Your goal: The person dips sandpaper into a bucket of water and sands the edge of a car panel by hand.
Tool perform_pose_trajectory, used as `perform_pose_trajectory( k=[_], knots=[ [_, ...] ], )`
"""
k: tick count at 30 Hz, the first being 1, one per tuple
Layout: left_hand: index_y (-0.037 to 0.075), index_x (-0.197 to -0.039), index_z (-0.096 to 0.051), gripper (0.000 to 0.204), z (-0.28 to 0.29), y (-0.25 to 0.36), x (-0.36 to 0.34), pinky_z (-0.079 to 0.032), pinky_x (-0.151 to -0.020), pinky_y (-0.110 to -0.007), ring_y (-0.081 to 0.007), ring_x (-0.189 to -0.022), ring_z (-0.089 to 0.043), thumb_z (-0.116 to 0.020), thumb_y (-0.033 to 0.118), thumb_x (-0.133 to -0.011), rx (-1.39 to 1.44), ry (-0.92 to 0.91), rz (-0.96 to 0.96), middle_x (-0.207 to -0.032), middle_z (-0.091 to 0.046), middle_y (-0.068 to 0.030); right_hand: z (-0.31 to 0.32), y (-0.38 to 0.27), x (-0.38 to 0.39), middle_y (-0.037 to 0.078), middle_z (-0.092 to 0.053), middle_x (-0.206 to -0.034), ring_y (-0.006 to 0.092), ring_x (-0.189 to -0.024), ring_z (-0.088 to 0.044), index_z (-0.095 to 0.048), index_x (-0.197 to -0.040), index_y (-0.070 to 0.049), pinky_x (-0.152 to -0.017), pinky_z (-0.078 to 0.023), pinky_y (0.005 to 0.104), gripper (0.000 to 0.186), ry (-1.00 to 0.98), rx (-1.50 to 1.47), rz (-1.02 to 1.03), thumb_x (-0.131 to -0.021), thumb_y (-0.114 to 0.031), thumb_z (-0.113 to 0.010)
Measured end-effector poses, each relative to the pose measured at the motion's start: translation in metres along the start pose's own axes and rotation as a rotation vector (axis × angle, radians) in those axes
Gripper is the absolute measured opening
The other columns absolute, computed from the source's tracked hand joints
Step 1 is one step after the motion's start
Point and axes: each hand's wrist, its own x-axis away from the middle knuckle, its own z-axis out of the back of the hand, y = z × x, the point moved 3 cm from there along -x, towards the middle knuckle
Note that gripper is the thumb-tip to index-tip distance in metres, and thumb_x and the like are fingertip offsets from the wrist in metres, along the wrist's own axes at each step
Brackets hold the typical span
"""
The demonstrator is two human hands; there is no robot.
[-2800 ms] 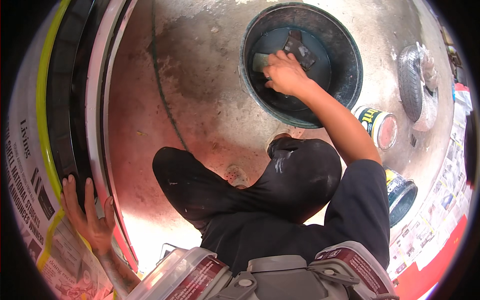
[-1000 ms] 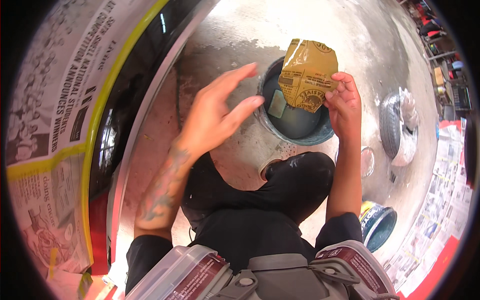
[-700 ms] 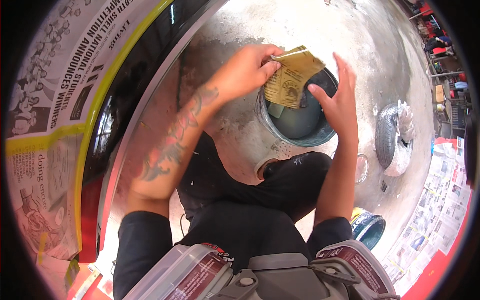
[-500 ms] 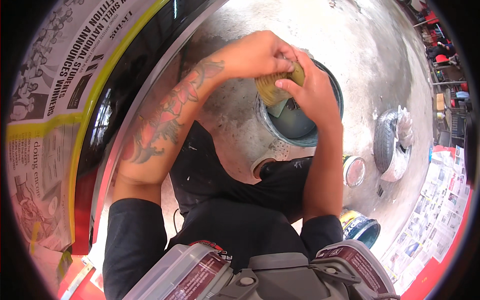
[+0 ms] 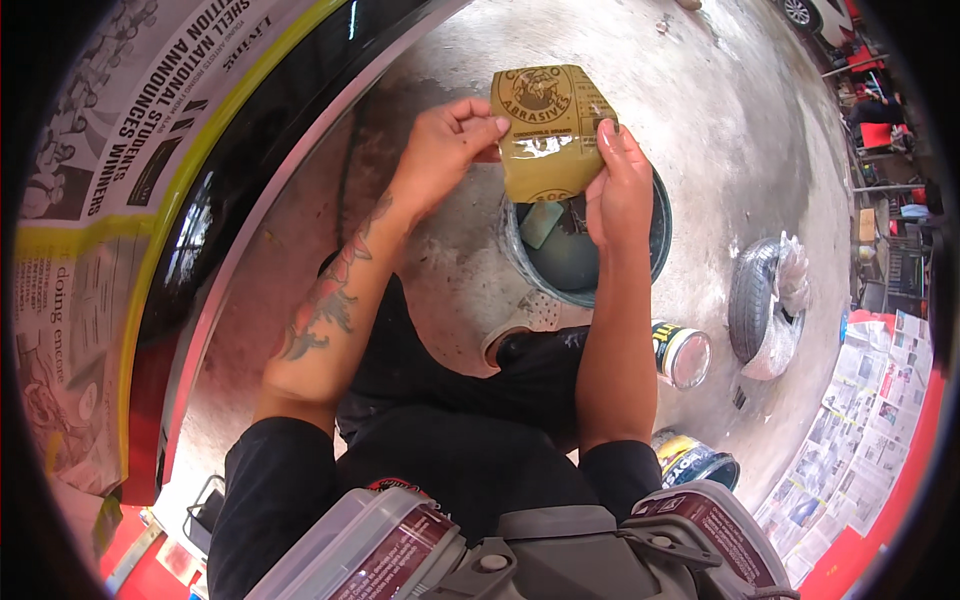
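Note:
A yellowish-brown, wet sandpaper sheet (image 5: 548, 150), printed side up, is held level above a dark bucket. My left hand (image 5: 460, 135) pinches its left edge. My right hand (image 5: 617, 180) grips its right edge, thumb on top. Below, the bucket (image 5: 657, 250) holds cloudy water with a pale green block (image 5: 541, 224) and a darker piece partly hidden by the sheet and my right hand.
Along my left runs a glossy black panel (image 5: 205, 230) edged with yellow tape and newspaper masking (image 5: 80, 300). To the right are paint cans (image 5: 688, 357), a tyre (image 5: 752, 310), newspaper-covered red surfaces (image 5: 855, 420) and clutter (image 5: 890, 220). My bent legs are below the bucket.
My right hand has come up out of the bucket with the sheet. My left hand has left the panel and taken hold too. The sheet was turned over and now shows another printed face.

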Motion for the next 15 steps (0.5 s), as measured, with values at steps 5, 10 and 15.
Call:
perform_pose_trajectory(
  k=[5, 10, 15],
  knots=[
    [0.0, -0.116, -0.067, 0.026, 0.007, 0.018, 0.004, -0.054, -0.083, -0.029, -0.0113, -0.089, -0.068, -0.066, 0.016, -0.095, -0.055, 0.044, -0.055, -0.101, -0.073, -0.0051, 0.008, 0.001, -0.002, 0.0, -0.068, -0.099, 0.0076, -0.083, -0.059, -0.06, -0.118, -0.001, -0.07, -0.043, 0.0232, 0.024, -0.052, 0.356, 0.054, -0.097, -0.012, -0.062],
    [-0.006, -0.124, -0.063, 0.032, 0.011, 0.024, 0.006, -0.056, -0.083, -0.029, -0.0131, -0.091, -0.068, -0.063, 0.01, -0.096, -0.058, 0.119, -0.066, -0.106, -0.072, -0.0099, 0.011, -0.003, -0.005, 0.003, -0.067, -0.097, 0.0094, -0.083, -0.058, -0.056, -0.129, 0.003, -0.073, -0.046, 0.0252, 0.036, -0.096, 0.425, 0.039, -0.096, -0.012, -0.061],
    [-0.006, -0.126, -0.061, 0.033, 0.017, 0.028, 0.007, -0.056, -0.084, -0.029, -0.0137, -0.092, -0.069, -0.062, 0.009, -0.097, -0.061, 0.128, -0.096, -0.106, -0.072, -0.01, 0.006, -0.01, -0.005, 0.005, -0.066, -0.098, 0.0105, -0.083, -0.058, -0.052, -0.137, 0.006, -0.075, -0.048, 0.0264, 0.045, -0.124, 0.473, 0.002, -0.096, -0.01, -0.06]
  ],
)
